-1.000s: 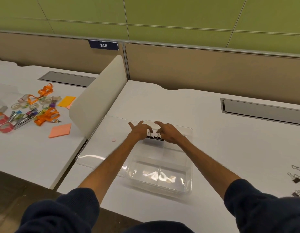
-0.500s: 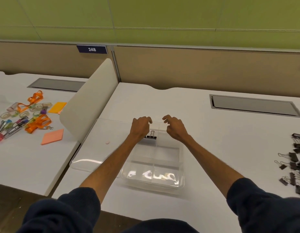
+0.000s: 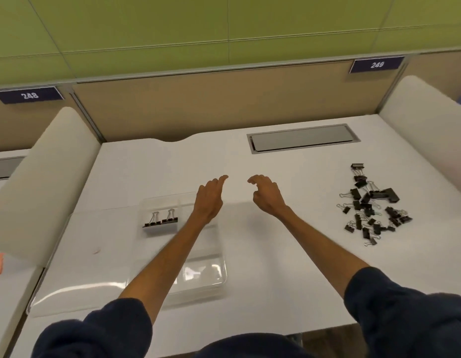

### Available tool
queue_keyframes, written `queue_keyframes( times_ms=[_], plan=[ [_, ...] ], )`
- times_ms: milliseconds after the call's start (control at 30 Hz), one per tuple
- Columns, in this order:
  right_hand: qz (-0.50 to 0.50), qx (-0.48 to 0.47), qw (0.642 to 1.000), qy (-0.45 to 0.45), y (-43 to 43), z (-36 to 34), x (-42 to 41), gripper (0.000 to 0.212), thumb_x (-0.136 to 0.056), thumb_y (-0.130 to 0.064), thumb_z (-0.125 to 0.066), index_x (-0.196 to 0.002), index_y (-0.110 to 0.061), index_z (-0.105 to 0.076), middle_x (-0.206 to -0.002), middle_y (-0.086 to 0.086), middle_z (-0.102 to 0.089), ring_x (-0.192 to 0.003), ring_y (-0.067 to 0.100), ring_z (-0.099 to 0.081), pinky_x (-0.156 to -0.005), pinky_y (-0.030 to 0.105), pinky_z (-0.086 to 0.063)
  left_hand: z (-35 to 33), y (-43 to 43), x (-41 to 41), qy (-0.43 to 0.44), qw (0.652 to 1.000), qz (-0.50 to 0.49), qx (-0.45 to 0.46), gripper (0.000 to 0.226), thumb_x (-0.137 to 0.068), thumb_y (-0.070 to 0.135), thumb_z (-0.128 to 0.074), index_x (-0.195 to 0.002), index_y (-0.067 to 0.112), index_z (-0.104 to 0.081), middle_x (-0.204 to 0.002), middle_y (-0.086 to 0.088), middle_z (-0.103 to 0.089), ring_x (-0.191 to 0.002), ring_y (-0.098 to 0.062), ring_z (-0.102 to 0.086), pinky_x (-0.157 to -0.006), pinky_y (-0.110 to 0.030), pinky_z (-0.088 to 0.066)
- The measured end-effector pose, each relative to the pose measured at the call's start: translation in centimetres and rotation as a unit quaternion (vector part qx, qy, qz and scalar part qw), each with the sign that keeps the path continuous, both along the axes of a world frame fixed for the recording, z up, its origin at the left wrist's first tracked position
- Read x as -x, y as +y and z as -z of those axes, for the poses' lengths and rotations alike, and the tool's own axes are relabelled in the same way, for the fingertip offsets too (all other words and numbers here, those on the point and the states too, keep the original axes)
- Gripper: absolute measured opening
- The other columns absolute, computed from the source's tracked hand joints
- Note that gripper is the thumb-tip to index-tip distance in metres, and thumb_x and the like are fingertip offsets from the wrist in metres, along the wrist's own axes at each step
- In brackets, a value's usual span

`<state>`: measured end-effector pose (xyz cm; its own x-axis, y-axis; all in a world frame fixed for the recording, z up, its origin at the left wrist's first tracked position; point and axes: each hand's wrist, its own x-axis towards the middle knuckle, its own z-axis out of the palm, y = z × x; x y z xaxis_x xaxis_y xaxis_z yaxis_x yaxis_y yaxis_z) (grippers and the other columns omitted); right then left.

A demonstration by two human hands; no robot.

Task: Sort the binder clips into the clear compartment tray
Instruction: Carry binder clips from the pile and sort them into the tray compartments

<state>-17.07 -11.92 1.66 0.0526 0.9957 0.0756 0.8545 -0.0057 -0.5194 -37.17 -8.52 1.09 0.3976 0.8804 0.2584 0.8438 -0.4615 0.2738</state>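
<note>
Two clips (image 3: 161, 221) in tray (image 3: 216, 282); left hand (image 3: 210, 200), right hand (image 3: 267, 196) empty, fingers loosely curled; left forearm (image 3: 172, 254) could shove tray toward desk's (image 3: 276, 254) near edge.

Bright, even, diffuse light from overhead; white desk (image 3: 276, 241) reads pale with little texture; shadows faint and soft-edged, thin ones under the loose binder clips (image 3: 371, 205) at 3 o'clock; hard white glare on the clear compartment tray (image 3: 224, 280) near 6 o'clock; long glare streak on the clear flat sheet (image 3: 69, 293) at 8 o'clock; whole frame slightly soft, fine detail smeared; left hand (image 3: 208, 200) and right hand (image 3: 267, 196) mildly blurred at the edges; wide-angle bowing of the partition rail (image 3: 224, 71), strongest toward 3 and 9 o'clock; number plates (image 3: 376, 64) legible but fuzzy.
</note>
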Motion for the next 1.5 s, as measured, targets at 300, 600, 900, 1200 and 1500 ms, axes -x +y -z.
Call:
queue_keyframes(
  times_ms=[300,600,900,1200,1500],
  plan=[
    [0.070,0.019,0.997,-0.008,-3.3,0.3,-11.5,0.048,-0.079,0.001,-0.047,-0.124,-0.016,-0.052,-0.113,0.001,-0.062,-0.110,0.022,-0.051,-0.090,0.040,-0.036,1.2,-1.1,-11.4,0.021,0.996,0.068,0.054,0.056,-0.096,0.015,-0.047,-0.148,0.020,-0.029,-0.116,-0.008,-0.058,-0.106,-0.028,-0.053,-0.087,-0.040,-0.040],
    [0.132,0.016,0.991,0.002,-6.5,1.5,-22.3,0.043,-0.082,-0.001,-0.049,-0.122,-0.013,-0.055,-0.115,0.003,-0.062,-0.109,0.021,-0.053,-0.088,0.040,-0.041,2.3,-2.4,-21.9,0.046,0.988,0.117,0.094,0.039,-0.096,0.027,-0.048,-0.134,0.019,-0.045,-0.124,-0.004,-0.054,-0.116,-0.024,-0.048,-0.091,-0.037,-0.035],
    [0.190,0.033,0.981,0.003,-8.7,2.9,-31.3,0.047,-0.081,0.005,-0.044,-0.124,-0.009,-0.056,-0.126,0.010,-0.058,-0.118,0.028,-0.052,-0.094,0.046,-0.045,3.3,-3.3,-31.1,0.060,0.981,0.147,0.110,0.038,-0.098,0.032,-0.046,-0.134,0.020,-0.046,-0.126,-0.004,-0.054,-0.117,-0.024,-0.049,-0.093,-0.039,-0.035],
    [0.232,0.054,0.971,-0.017,-10.3,4.1,-39.1,0.052,-0.080,0.007,-0.046,-0.127,-0.015,-0.054,-0.131,0.007,-0.051,-0.121,0.027,-0.045,-0.094,0.043,-0.040,3.2,-3.8,-39.0,0.021,0.974,0.181,0.135,0.037,-0.097,0.035,-0.046,-0.131,0.020,-0.048,-0.127,-0.006,-0.055,-0.118,-0.025,-0.049,-0.097,-0.042,-0.036],
    [0.198,0.084,0.976,0.019,-10.6,5.4,-42.6,0.050,-0.084,0.005,-0.046,-0.128,-0.018,-0.052,-0.133,0.000,-0.053,-0.125,0.024,-0.041,-0.093,0.043,-0.043,3.6,-4.7,-46.5,0.033,0.962,0.240,0.126,0.030,-0.098,0.027,-0.048,-0.127,0.020,-0.055,-0.119,-0.006,-0.057,-0.113,-0.026,-0.051,-0.092,-0.042,-0.039]
  ],
)
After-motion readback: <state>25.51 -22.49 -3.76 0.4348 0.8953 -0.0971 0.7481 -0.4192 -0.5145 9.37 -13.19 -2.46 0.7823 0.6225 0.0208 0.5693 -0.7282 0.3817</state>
